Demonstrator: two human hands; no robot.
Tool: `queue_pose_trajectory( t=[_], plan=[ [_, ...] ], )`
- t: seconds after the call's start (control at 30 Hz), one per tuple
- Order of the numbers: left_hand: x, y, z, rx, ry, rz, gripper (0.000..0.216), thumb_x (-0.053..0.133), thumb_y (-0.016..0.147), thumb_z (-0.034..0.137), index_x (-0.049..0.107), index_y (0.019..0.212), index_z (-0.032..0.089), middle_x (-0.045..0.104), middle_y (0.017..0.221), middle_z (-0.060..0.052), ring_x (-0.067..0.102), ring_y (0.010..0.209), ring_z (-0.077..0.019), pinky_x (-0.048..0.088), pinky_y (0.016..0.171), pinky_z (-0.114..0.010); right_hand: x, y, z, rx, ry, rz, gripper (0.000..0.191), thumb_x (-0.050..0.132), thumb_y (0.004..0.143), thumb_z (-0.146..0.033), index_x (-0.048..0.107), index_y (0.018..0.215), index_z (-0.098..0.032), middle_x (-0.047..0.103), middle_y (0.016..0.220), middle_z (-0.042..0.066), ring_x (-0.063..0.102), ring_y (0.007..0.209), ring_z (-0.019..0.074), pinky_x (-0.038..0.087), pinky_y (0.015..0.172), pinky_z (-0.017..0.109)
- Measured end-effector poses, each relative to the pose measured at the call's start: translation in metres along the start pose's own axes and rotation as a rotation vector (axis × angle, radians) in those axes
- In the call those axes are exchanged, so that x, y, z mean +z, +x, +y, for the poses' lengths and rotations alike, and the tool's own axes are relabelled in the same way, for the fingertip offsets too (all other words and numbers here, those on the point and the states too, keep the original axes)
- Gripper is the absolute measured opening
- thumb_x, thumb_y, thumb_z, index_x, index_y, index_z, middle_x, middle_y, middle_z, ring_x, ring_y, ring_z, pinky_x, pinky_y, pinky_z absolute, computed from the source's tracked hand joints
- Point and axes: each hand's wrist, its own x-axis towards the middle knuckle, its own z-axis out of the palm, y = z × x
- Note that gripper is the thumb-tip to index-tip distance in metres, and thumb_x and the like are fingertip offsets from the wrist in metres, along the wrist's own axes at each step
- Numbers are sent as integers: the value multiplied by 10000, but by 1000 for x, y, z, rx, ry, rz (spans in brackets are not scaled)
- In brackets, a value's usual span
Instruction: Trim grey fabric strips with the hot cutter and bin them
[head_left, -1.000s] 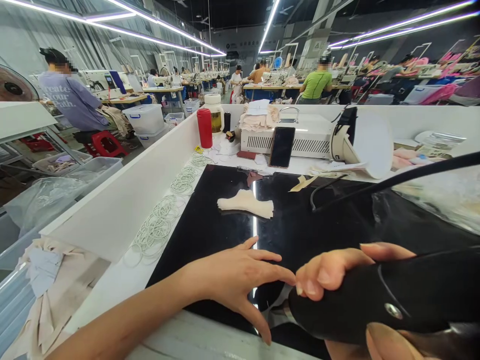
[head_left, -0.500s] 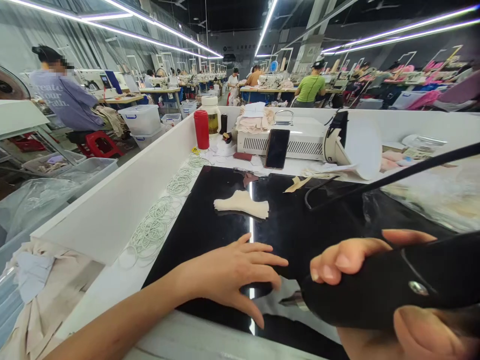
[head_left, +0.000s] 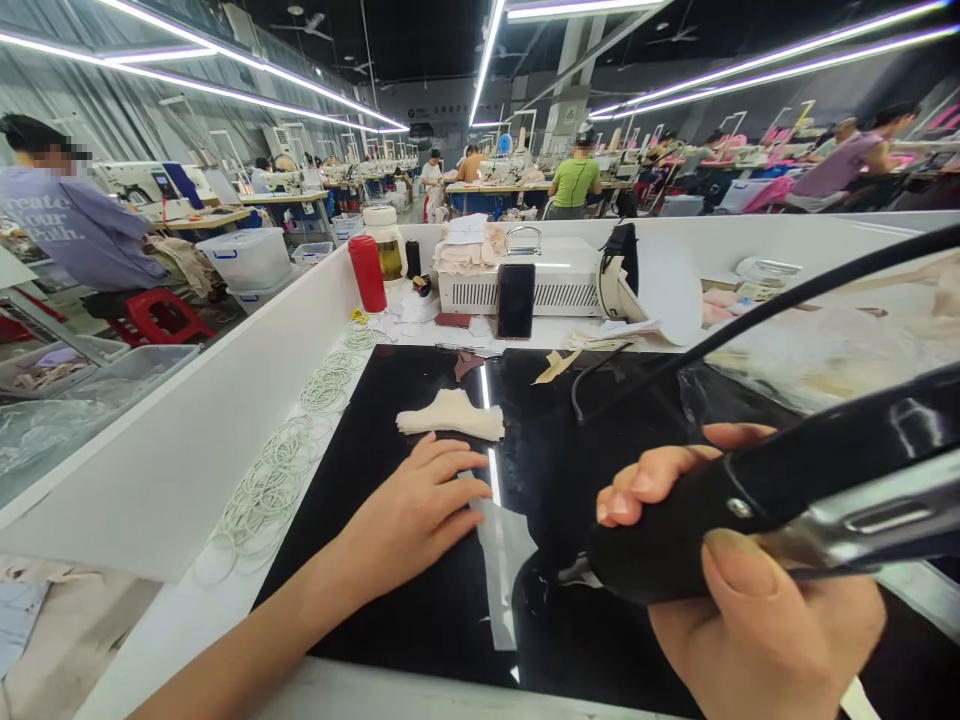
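My left hand lies flat with fingers spread on the glossy black work surface, its fingertips on the edge of a thin translucent sheet. My right hand is wrapped round the handle of a black corded hand tool, whose metal tip points down at the sheet. A cream fabric piece lies just beyond my left fingers. The tool's black cord runs up to the right.
Rings of white elastic bands lie along the white partition wall on the left. At the back stand a red bottle, a jar, a phone leaning on a white machine, and a paper roll. Other people sit at distant tables.
My left hand has slid forward and left across the black surface, uncovering the translucent sheet. My right hand has tilted the tool so its handle points up to the right.
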Motion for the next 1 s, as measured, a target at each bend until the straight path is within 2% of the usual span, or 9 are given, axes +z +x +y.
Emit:
queue_pose_trajectory(
  t=[0.03,0.1,0.2,0.27,0.37,0.77,1.0],
  plan=[
    [1,0,4,-6,-65,-47,203,646,987,288,685,1169,209,639,1352,-84,544,1309,-242,302,1234,-528,1,-1,2,-6,1,-19,382,797,841,-381,610,1162,-291,649,824,-20,618,670,182,575,654,362],
    [3,0,13,-27,-162,-153,435,775,884,419,663,1257,226,621,1382,-84,557,1291,-251,270,1250,-537,5,-1,5,-23,21,-41,376,782,868,-368,600,1188,-294,645,836,-17,619,686,180,568,662,360],
    [4,-2,21,-46,-219,-268,720,845,762,548,619,1368,232,573,1447,-100,502,1340,-295,290,1239,-538,13,0,11,-28,71,-51,389,787,874,-366,590,1203,-297,650,843,-12,621,693,178,559,616,334],
    [4,-2,24,-56,-232,-316,771,848,751,561,603,1400,226,549,1472,-112,458,1368,-317,326,1221,-533,18,0,15,-23,96,-45,408,805,864,-367,586,1201,-297,661,844,-14,627,689,169,564,616,321],
    [3,-1,26,-72,-236,-362,797,855,751,545,583,1429,229,519,1504,-126,432,1386,-334,277,1238,-567,22,-1,19,-28,124,-45,405,819,861,-347,587,1189,-287,678,847,-18,639,681,151,579,649,308],
    [4,0,25,-35,-269,-321,816,847,750,566,568,1446,244,525,1490,-146,459,1368,-333,300,1222,-542,14,-3,21,-36,77,-95,384,763,906,-314,574,1239,-290,645,872,-6,620,736,172,581,664,321],
    [9,-3,23,5,-264,-280,812,843,762,554,558,1450,229,524,1493,-149,473,1372,-329,243,1248,-543,16,-2,17,-1,26,-66,352,752,898,-310,569,1197,-281,645,847,-6,622,711,183,583,676,359]
  ],
)
